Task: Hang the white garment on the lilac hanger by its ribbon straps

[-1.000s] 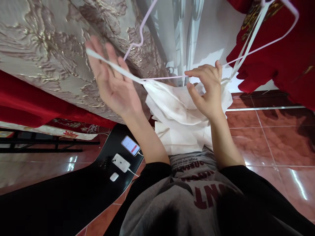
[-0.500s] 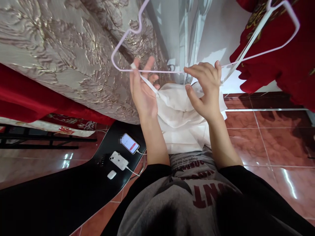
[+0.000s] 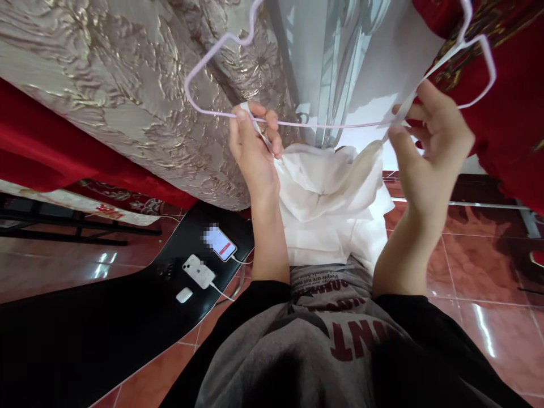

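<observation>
A pale pink hanger [image 3: 323, 125] spans the upper middle, its bottom bar level. White cloth [image 3: 327, 192] hangs below it against the grey shirt, with a narrow white strap on each side. At the bar's left part, my left hand [image 3: 257, 144] is closed on the left strap, thumb against the bar. My right hand [image 3: 431, 141] pinches the right strap [image 3: 410, 99] between thumb and fingers near the bar's right part. That strap runs up to the notch at the hanger's right shoulder.
On a black bench [image 3: 106, 317] at lower left lie a lit phone [image 3: 223, 245], a white phone [image 3: 198, 272] and a small white case [image 3: 184, 294]. Textured beige fabric [image 3: 127, 102] hangs at left, red fabric [image 3: 514, 113] at right. The floor has red tiles.
My right hand has moved right and up from the bar's middle and closed on the right strap. My left hand's fingers have curled closed around the left strap. The hanger has shifted slightly left.
</observation>
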Demonstrator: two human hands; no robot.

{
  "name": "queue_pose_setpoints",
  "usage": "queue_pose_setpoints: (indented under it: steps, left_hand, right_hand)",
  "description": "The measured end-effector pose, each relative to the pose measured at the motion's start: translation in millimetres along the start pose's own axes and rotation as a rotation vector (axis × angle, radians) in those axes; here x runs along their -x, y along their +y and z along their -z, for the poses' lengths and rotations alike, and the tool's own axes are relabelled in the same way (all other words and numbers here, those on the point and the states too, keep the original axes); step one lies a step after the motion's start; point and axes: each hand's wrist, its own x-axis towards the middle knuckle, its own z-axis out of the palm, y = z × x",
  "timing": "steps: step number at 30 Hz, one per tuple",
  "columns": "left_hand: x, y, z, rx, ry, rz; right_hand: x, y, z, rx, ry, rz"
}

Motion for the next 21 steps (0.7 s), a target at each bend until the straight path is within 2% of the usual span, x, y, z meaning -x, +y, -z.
queue_pose_setpoints:
  steps: [5,9,13,17,19,21]
  left_hand:
    - [2.1,6.0,-2.2,-0.099,0.055,0.012]
    - [1.5,2.0,-1.9,-0.079,0.080,0.045]
    - [1.7,1.3,-1.3,-0.058,0.046,0.039]
    - [1.6,5.4,-1.5,-0.002,0.042,0.042]
    - [1.2,7.3,-1.5,0.013,0.040,0.054]
    - [0.7,8.0,-1.2,0.026,0.026,0.059]
  right_hand:
    - [-8.3,-12.8,8.3,-0.075,0.101,0.021]
    - [-13.1,-9.0,9.9,-0.186,0.158,0.086]
    - [-8.8,-2.8,2.2,-0.319,0.200,0.030]
    - [-11.0,-7.9,-5.0,-0.438,0.128,-0.112]
    - [-22.3,-14.2,-4.4,-0.468,-0.002,-0.157]
    - [-40.3,-19.8,-0.7,-0.493,-0.155,-0.141]
